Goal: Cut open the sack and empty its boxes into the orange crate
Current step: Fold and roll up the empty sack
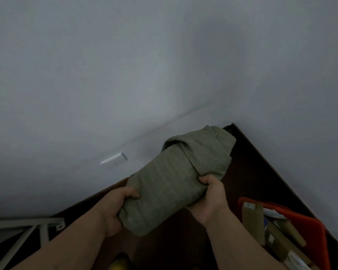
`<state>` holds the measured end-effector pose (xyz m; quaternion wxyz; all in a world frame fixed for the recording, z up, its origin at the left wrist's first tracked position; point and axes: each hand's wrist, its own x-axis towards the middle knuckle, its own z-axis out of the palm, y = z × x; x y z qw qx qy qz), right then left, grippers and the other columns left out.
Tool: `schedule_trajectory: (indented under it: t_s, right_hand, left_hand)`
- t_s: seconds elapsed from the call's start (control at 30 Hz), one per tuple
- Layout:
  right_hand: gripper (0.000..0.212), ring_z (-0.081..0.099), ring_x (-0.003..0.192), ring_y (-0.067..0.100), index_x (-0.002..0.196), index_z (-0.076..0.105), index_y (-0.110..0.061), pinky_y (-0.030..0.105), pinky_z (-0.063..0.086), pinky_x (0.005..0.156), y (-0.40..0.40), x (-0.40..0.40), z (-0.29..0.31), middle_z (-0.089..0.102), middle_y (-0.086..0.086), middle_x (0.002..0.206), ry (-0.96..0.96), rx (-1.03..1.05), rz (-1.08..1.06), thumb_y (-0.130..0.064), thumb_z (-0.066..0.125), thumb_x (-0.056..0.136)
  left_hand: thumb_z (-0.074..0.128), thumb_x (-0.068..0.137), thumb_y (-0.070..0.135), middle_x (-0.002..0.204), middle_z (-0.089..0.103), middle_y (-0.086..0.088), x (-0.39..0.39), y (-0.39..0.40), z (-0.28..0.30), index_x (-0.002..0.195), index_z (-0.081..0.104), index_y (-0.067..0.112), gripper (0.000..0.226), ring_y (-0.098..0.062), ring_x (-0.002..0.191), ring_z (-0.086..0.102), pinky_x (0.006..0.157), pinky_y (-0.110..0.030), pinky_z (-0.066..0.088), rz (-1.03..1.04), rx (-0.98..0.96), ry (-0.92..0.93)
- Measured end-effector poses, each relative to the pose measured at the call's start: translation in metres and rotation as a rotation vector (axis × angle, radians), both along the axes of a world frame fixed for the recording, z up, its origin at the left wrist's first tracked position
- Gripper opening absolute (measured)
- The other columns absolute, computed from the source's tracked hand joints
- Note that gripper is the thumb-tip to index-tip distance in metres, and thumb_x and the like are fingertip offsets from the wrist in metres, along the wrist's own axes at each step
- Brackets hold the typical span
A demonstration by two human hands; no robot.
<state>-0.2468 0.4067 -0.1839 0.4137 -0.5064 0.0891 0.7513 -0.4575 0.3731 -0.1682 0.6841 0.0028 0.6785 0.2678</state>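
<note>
Between both hands [113, 209], grey-green woven sack [176, 182], rolled, creased.

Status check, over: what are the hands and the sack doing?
Left hand and right hand grip green sack, held above the dark table. Orange crate already holds boxes. Nothing blocking.

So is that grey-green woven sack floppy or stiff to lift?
Probably floppy cloth: the grey-green woven sack folds over loosely at its far end. Its middle looks firm and blocky, likely from its contents. Both hands, left hand and right hand, grip it, suggesting some bulk.
</note>
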Motion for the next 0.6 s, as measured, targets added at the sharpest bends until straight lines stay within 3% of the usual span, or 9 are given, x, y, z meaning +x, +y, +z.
schedule_trajectory:
  t_s: [0.1,0.2,0.3,0.4,0.5,0.57,0.6]
  right_hand:
    - [0.024,0.06,0.105,0.034,0.104,0.061,-0.016,0.054,0.04,0.105,0.002,-0.004,-0.068,0.064,0.013,0.114,0.005,-0.062,0.05,-0.014,0.046,0.086]
    - [0.021,0.058,0.075,0.027,0.103,0.059,-0.011,0.048,0.046,0.093,0.004,-0.011,-0.14,0.064,0.013,0.105,0.006,-0.107,0.107,-0.015,0.044,0.089]
    - [0.023,0.06,0.092,0.031,0.106,0.059,-0.01,0.048,0.047,0.093,0.009,-0.019,-0.216,0.063,0.014,0.113,0.016,-0.134,0.137,-0.019,0.046,0.089]
    - [0.023,0.059,0.104,0.033,0.107,0.058,-0.01,0.048,0.048,0.09,0.021,-0.027,-0.288,0.062,0.014,0.114,-0.016,-0.159,0.171,-0.022,0.047,0.091]
    - [0.027,0.06,0.1,0.033,0.115,0.053,-0.01,0.046,0.052,0.083,0.042,-0.037,-0.347,0.06,0.014,0.11,-0.048,-0.177,0.214,-0.026,0.051,0.093]
    - [0.033,0.06,0.093,0.033,0.121,0.05,-0.013,0.043,0.052,0.071,0.061,-0.049,-0.386,0.059,0.013,0.111,-0.13,-0.189,0.279,-0.03,0.055,0.093]
    - [0.04,0.06,0.095,0.034,0.125,0.047,-0.015,0.045,0.054,0.072,0.071,-0.056,-0.403,0.058,0.013,0.117,-0.181,-0.177,0.315,-0.033,0.059,0.091]
  left_hand:
    - [0.047,0.075,-0.005,0.111,0.067,-0.032,-0.007,0.005,-0.077,0.111,0.064,-0.006,0.04,-0.043,0.09,0.066,0.075,-0.046,0.055,0.007,0.021,0.084]
    - [0.048,0.071,-0.008,0.111,0.067,-0.028,-0.015,0.01,-0.163,0.119,0.059,0.001,0.05,-0.044,0.093,0.068,0.071,-0.049,0.056,0.013,0.047,0.138]
    - [0.053,0.076,-0.009,0.112,0.067,-0.022,-0.023,0.019,-0.242,0.119,0.057,0.008,0.046,-0.043,0.099,0.066,0.084,-0.055,0.054,0.005,0.078,0.181]
    - [0.056,0.08,-0.007,0.115,0.065,-0.018,-0.031,0.035,-0.31,0.121,0.055,0.013,0.046,-0.039,0.101,0.064,0.084,-0.052,0.054,-0.011,0.117,0.184]
    - [0.056,0.084,-0.006,0.116,0.063,-0.018,-0.042,0.056,-0.373,0.122,0.052,0.011,0.042,-0.038,0.102,0.063,0.077,-0.045,0.053,-0.02,0.145,0.204]
    - [0.058,0.084,-0.006,0.119,0.063,-0.02,-0.051,0.072,-0.413,0.126,0.052,0.008,0.045,-0.039,0.103,0.063,0.079,-0.047,0.054,-0.028,0.168,0.23]
    - [0.059,0.084,-0.005,0.121,0.063,-0.02,-0.056,0.079,-0.432,0.128,0.052,0.007,0.046,-0.04,0.104,0.063,0.08,-0.049,0.054,-0.033,0.165,0.245]
